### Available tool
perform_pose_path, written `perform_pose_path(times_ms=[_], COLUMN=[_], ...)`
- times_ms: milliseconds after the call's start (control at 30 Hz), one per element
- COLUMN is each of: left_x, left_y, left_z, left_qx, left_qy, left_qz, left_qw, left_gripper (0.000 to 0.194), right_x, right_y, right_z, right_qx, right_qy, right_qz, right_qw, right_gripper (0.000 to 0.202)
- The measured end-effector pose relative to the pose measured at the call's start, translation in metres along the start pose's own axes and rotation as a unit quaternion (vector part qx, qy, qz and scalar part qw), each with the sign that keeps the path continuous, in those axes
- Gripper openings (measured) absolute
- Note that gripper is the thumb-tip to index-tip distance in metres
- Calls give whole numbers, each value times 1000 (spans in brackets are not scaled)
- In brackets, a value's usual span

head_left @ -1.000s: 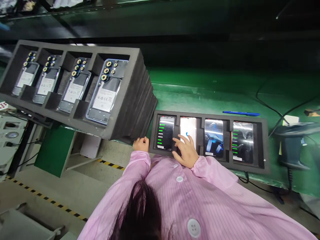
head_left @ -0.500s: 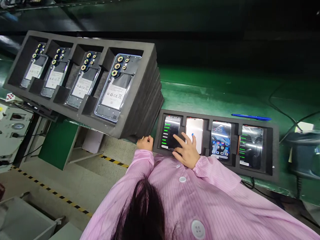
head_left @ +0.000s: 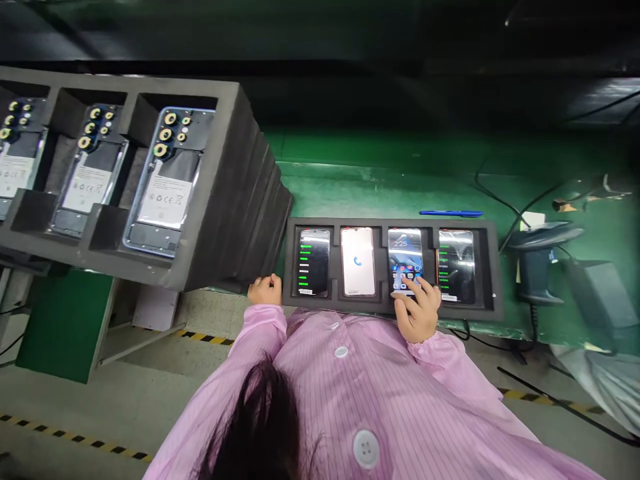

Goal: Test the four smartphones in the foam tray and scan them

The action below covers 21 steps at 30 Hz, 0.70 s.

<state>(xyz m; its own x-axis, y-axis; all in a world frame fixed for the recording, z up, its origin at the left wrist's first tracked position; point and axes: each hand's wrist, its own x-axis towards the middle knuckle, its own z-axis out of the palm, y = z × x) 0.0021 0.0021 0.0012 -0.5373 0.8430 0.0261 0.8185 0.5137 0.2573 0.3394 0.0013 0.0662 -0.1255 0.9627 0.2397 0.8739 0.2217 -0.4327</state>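
A dark foam tray (head_left: 381,308) on the green bench holds several phones, screens up. My right hand (head_left: 419,310) has its fingers spread over the lower part of the third phone (head_left: 405,253), which shows a home screen and 2:25. The second phone (head_left: 357,260) shows a white screen with a blue handset symbol. Green text lines stand on the black screens of the leftmost phone (head_left: 315,263) and the rightmost phone (head_left: 457,267). My left hand (head_left: 266,291) is curled at the bench edge, left of the tray, with nothing visible in it.
A tall stack of foam trays (head_left: 235,180) stands at the left, its top one holding opened phones with cameras and battery labels showing. Behind the phone tray lies a blue pen (head_left: 451,213). A dark scanner-like device (head_left: 540,260) and cables are at the right.
My right hand has moved right, from the first two phones to the third. The second phone's screen now shows a handset symbol. The view has shifted right. My left hand stays curled.
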Motion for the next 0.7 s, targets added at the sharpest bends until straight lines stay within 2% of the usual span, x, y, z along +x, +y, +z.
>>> perform_pose_path(times_ms=[200, 333, 533, 700], left_x=[2, 2, 2, 2], left_y=[-3, -3, -2, -2], left_z=[3, 4, 4, 4], left_qx=[-1, 3, 0, 2], left_qy=[14, 23, 25, 15], left_qz=[-4, -4, -12, -14], left_qw=[1000, 1000, 1000, 1000], left_gripper=[26, 24, 24, 25], right_x=[-8, -7, -5, 1], right_y=[7, 3, -1, -10], right_z=[4, 5, -1, 4], right_qx=[-72, -70, -21, -2], right_qy=[-25, -2, 15, -40], right_qz=[64, 86, 47, 7], right_qw=[995, 994, 999, 999], right_gripper=[19, 18, 18, 18])
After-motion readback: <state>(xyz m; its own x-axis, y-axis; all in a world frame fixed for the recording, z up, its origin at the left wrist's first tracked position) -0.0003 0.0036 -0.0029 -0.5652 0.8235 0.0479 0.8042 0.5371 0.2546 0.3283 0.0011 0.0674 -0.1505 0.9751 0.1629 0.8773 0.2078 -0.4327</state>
